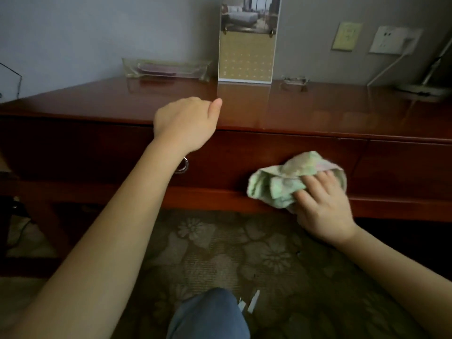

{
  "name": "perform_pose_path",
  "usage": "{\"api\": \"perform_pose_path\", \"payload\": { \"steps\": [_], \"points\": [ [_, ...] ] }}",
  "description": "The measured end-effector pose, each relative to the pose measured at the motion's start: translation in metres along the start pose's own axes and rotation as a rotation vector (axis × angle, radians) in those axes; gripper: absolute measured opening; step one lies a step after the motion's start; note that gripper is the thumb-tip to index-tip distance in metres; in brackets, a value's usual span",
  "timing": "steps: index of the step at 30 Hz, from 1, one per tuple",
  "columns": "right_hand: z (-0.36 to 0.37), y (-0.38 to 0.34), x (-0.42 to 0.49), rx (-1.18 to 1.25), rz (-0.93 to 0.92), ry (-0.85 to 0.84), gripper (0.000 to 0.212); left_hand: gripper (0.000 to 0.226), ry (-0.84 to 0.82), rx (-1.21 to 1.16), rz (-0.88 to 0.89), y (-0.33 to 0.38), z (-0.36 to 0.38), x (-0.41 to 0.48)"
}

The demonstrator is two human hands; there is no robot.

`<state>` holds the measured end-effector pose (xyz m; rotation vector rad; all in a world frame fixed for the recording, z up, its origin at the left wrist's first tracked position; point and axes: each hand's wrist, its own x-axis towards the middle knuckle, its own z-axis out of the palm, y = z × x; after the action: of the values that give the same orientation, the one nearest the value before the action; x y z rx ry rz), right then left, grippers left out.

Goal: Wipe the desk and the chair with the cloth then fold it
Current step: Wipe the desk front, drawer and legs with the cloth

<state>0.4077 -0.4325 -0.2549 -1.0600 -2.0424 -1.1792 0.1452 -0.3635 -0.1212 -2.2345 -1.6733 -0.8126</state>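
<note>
"While the left hand (187, 123) sits on the desk (318, 111) near its front edge, where is the cloth (281, 182)?" asks one.

"Bunched against the drawer front (256, 152), just under that front edge, right of the ring pull (183, 166)," says the other. "The right hand (322, 209) presses it there with fingers (315, 184) spread flat across it."

"And the left hand's grip?"

"Thumb sticks out; the fingers fold away behind the knuckles, so nobody could tell whether they clutch anything."

"Anything at the back edge?"

"A standing calendar (245, 59) at the middle, a clear tray (168, 68) toward the left corner."
</note>
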Motion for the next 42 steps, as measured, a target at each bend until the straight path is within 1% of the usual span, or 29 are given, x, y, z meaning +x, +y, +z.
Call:
{"api": "perform_pose_path", "payload": {
  "steps": [3, 6, 8, 11, 14, 16, 17, 19, 20, 22, 24, 25, 26, 29, 30, 31, 33, 35, 37, 39, 40, 41, 42],
  "points": [
    [0.02, -0.04, 0.025, 0.063, -0.114, -0.093, 0.027, 0.056, -0.012, 0.028, -0.033, 0.008, 0.001, -0.002],
    [0.04, -0.092, 0.053, 0.147, -0.165, -0.162, 0.038, 0.057, -0.015, 0.062, -0.021, 0.026, 0.002, -0.006],
    [0.049, -0.115, 0.063, 0.155, -0.209, -0.206, 0.035, 0.055, -0.015, 0.066, 0.027, 0.044, 0.005, -0.01],
    [0.055, -0.112, 0.058, 0.131, -0.244, -0.159, 0.027, 0.052, -0.012, 0.045, 0.084, 0.064, 0.006, -0.013],
    [0.045, -0.072, 0.025, 0.061, -0.25, -0.114, 0.025, 0.049, -0.013, 0.003, 0.09, 0.072, 0.005, -0.018],
    [0.035, -0.033, -0.014, -0.019, -0.17, -0.06, 0.014, 0.047, -0.014, -0.033, 0.116, 0.078, 0.007, -0.023],
    [0.028, -0.012, -0.037, -0.053, -0.092, -0.048, 0.011, 0.047, -0.004, -0.041, 0.139, 0.081, 0.01, -0.024],
    [0.016, 0.026, -0.084, -0.104, 0.113, -0.056, 0.023, 0.049, 0.034, -0.034, 0.181, 0.086, 0.016, -0.025],
    [0.01, 0.043, -0.105, -0.12, 0.233, -0.067, 0.024, 0.05, 0.057, -0.03, 0.195, 0.09, 0.02, -0.024],
    [-0.003, 0.07, -0.136, -0.175, 0.449, -0.076, 0.02, 0.055, 0.089, -0.02, 0.212, 0.099, 0.027, -0.021],
    [-0.009, 0.082, -0.15, -0.203, 0.617, -0.071, 0.032, 0.067, 0.105, -0.011, 0.243, 0.112, 0.033, -0.017],
    [-0.008, 0.081, -0.15, -0.21, 0.671, -0.051, 0.033, 0.073, 0.108, -0.009, 0.256, 0.119, 0.035, -0.016],
    [-0.006, 0.074, -0.147, -0.216, 0.722, -0.028, 0.03, 0.076, 0.112, -0.005, 0.261, 0.124, 0.037, -0.015],
    [0.005, 0.045, -0.127, -0.158, 0.893, 0.021, 0.023, 0.073, 0.107, 0.011, 0.254, 0.137, 0.039, -0.013],
    [0.007, 0.036, -0.117, -0.132, 0.889, 0.036, 0.024, 0.071, 0.099, 0.014, 0.25, 0.14, 0.039, -0.013],
    [0.009, 0.028, -0.105, -0.108, 0.824, 0.048, 0.023, 0.069, 0.086, 0.011, 0.247, 0.143, 0.038, -0.011],
    [0.008, 0.019, -0.086, -0.059, 0.62, 0.047, 0.02, 0.064, 0.047, -0.003, 0.263, 0.157, 0.037, -0.01],
    [0.001, 0.023, -0.073, 0.004, 0.462, 0.027, 0.017, 0.054, 0.002, -0.022, 0.305, 0.174, 0.037, -0.006],
    [-0.011, 0.042, -0.068, 0.032, 0.39, 0.008, 0.016, 0.051, -0.051, -0.044, 0.352, 0.195, 0.039, -0.002],
    [-0.022, 0.069, -0.071, -0.032, 0.432, 0.002, 0.017, 0.051, -0.086, -0.051, 0.395, 0.217, 0.042, 0.001],
    [-0.025, 0.086, -0.075, -0.069, 0.515, 0.005, 0.019, 0.051, -0.102, -0.052, 0.409, 0.224, 0.044, 0.002],
    [-0.029, 0.102, -0.079, -0.089, 0.644, 0.029, 0.021, 0.052, -0.116, -0.053, 0.418, 0.231, 0.046, 0.003],
    [-0.035, 0.117, -0.083, -0.079, 0.812, 0.069, 0.029, 0.053, -0.123, -0.05, 0.421, 0.237, 0.046, 0.003]
  ]
}}
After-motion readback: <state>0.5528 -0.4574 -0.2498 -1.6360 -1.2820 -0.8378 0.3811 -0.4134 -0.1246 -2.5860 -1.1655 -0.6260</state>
